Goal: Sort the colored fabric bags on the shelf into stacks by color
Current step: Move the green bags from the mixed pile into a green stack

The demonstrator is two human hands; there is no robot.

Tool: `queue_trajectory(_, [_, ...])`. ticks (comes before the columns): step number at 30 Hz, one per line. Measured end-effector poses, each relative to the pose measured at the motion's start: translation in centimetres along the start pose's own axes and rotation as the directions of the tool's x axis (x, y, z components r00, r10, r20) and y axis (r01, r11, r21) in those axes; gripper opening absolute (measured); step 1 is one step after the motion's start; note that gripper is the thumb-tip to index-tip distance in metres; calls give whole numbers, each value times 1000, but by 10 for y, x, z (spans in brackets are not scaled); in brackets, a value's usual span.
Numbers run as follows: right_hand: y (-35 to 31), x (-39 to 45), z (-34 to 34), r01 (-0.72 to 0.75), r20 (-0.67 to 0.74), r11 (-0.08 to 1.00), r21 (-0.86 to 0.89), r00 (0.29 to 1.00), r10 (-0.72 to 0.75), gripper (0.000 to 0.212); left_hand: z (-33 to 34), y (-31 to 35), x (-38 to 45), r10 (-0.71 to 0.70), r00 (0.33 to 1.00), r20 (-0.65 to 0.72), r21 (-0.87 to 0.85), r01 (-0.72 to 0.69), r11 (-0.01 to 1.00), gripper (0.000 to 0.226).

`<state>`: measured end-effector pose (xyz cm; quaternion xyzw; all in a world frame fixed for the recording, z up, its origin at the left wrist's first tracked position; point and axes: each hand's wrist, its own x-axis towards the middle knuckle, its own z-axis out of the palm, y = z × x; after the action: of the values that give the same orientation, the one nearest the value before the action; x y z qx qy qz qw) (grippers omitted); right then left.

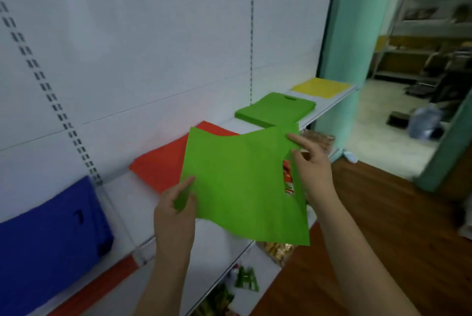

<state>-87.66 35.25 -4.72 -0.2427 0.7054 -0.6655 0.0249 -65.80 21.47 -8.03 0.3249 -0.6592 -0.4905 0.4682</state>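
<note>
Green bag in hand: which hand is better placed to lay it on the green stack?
Right, probably. The right hand grips the green bag at its edge nearest the green stack; the left hand holds the far corner, by the red stack.

wooden floor [383, 226], teal pillar [357, 22], metal rack [421, 24] beyond

Green fabric bag [237, 183]: flat, single, held spread in the air above the shelf [329, 103] edge, handle cutout at its right side. On the shelf, left to right: blue stack [51, 239], red-orange stack [161, 165] partly hidden behind the held bag, green stack [275, 110] with cutout up, yellow stack [321, 87].
</note>
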Motion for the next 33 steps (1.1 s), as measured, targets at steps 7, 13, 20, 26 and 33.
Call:
queue_trajectory(7, [74, 92, -74, 50, -199, 980, -193, 976, -89, 41, 129, -12, 40, 74, 987, 142, 122, -91, 988, 43])
queue_trajectory(13, [110, 204, -77, 48, -201, 957, -288, 973, -109, 41, 221, -31, 111, 67, 988, 141, 185, -93, 978, 34])
queue_trajectory(20, [123, 341, -47, 75, -133, 944, -321, 983, -124, 39, 290, -33, 205, 60, 992, 110, 265, -87, 960, 21])
queue_trajectory(26, [148, 431, -20, 88, -14, 935, -343, 995, -99, 46, 341, -44, 249, -23, 994, 109, 390, -22, 920, 25])
queue_trajectory(33, [190, 548, 16, 172, 295, 896, -410, 954, -48, 49, 393, -60, 278, -174, 985, 8, 452, 152, 879, 51])
